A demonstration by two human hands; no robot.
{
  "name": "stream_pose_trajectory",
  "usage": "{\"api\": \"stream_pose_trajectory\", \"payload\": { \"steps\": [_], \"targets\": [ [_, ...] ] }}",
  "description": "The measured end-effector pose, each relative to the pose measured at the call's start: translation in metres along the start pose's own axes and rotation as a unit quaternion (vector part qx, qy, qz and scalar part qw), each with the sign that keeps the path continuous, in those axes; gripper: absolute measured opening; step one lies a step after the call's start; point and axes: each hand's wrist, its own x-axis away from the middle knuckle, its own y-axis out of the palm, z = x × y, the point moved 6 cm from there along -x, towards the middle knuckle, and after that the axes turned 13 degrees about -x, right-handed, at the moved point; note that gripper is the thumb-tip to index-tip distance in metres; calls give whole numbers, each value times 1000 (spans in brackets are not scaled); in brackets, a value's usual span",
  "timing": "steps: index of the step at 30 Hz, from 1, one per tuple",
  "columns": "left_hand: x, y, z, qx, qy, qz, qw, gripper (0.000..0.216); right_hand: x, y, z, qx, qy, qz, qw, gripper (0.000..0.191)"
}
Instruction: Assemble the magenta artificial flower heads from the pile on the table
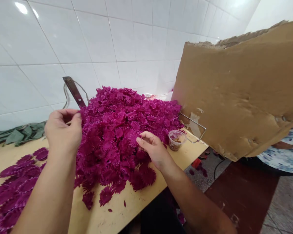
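A large heap of magenta flower-shaped cutouts (119,130) with toothed edges, seemingly cloth, covers the middle of the table. My left hand (64,126) is raised at the heap's left side, thumb and fingers pinched together. Magenta shows at its fingertips, but I cannot make out what they hold. Low on the heap's right side, my right hand (152,148) pinches the edge of a magenta flower cutout (133,138). Just right of that hand stands a clear plastic cup (177,139) with small brownish bits inside.
More magenta cutouts (19,182) lie at the left. A brown metal strip (74,91) and green cloth (21,134) sit by the tiled wall. A cardboard sheet (234,84) and a wire frame (197,126) stand at the right; behind the cardboard, a person's patterned clothing (286,154) shows.
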Motion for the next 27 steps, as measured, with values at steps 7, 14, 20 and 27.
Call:
{"api": "stream_pose_trajectory", "payload": {
  "steps": [7, 14, 20, 27],
  "targets": [
    [36, 5, 21, -73, 155, -67, 983, 27, -13, 9, 1, -5, 8, -21, 1000, 25],
    [93, 32, 42, 42, 193, -234, 952, 17, -12, 9, 3, 96, -40, -32, 994, 33],
    [90, 39, 33, 56, 113, -243, 962, 12, -10, 17, 5, 57, -16, -62, 996, 34],
    [59, 25, 10, 53, 16, -70, 996, 11, 4, 23, 6, 34, -19, -38, 999, 25]
  ]
}}
